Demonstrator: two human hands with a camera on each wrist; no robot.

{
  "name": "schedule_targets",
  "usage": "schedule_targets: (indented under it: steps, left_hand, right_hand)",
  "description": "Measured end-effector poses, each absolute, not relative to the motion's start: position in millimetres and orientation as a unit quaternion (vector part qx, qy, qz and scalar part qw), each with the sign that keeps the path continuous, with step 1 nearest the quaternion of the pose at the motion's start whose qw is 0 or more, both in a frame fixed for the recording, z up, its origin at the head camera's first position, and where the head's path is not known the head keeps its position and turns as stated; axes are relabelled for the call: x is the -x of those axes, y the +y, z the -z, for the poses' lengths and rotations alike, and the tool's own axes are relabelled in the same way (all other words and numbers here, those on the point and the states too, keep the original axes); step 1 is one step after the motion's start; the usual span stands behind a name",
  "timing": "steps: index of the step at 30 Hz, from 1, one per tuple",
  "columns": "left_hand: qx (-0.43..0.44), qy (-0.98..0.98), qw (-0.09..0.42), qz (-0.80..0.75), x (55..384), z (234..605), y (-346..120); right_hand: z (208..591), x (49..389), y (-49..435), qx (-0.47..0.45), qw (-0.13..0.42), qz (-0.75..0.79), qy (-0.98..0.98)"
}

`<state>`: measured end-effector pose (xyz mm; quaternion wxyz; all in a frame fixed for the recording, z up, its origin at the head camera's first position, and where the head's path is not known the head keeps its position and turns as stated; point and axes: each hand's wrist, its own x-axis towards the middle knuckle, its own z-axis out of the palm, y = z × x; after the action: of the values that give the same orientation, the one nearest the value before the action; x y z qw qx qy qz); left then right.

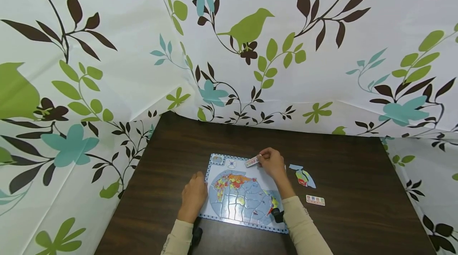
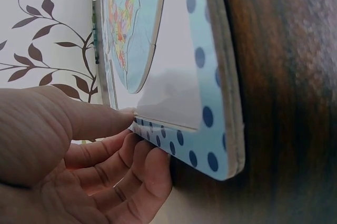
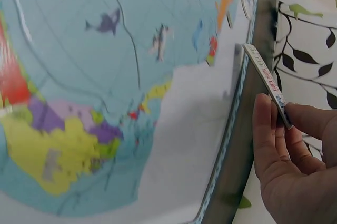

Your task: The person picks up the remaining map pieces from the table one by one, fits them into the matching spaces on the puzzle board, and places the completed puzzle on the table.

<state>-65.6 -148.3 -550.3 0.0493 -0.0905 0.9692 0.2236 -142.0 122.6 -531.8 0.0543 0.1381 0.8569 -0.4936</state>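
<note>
A world map jigsaw puzzle [image 1: 229, 199] in a board with a dotted blue border lies on the table. My left hand [image 1: 194, 193] holds the board's left edge; in the left wrist view the thumb is on the border [image 2: 208, 116] and the other fingers curl against its outer side. Over the board's far edge, my right hand [image 1: 273, 163] pinches a small white rectangular label piece [image 3: 263, 74] with coloured characters between thumb and fingers. The piece is tilted. In the right wrist view, a white gap [image 3: 181, 113] shows at the map's edge.
Right of the board lie a loose map piece [image 1: 303, 178], a pale blue strip piece [image 1: 295, 167] and a second label piece [image 1: 315, 200]. The dark wooden table [image 1: 358, 207] meets patterned cloth walls [image 1: 322, 68] at the back and sides.
</note>
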Motion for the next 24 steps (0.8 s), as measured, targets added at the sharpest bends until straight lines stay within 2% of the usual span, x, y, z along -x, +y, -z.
schedule_targets:
  steps: [9,24]
  left_hand:
    - [0.088,0.969,0.049,-0.226,64.9,551.0,-150.0]
    - [0.091,0.967,0.055,-0.232,65.8,550.2,-150.6]
  right_hand:
    - [547.0,137.1,102.4,-0.123,0.048,0.482,0.866]
    - [551.9,130.1,105.3,-0.114,0.039,0.407,0.905]
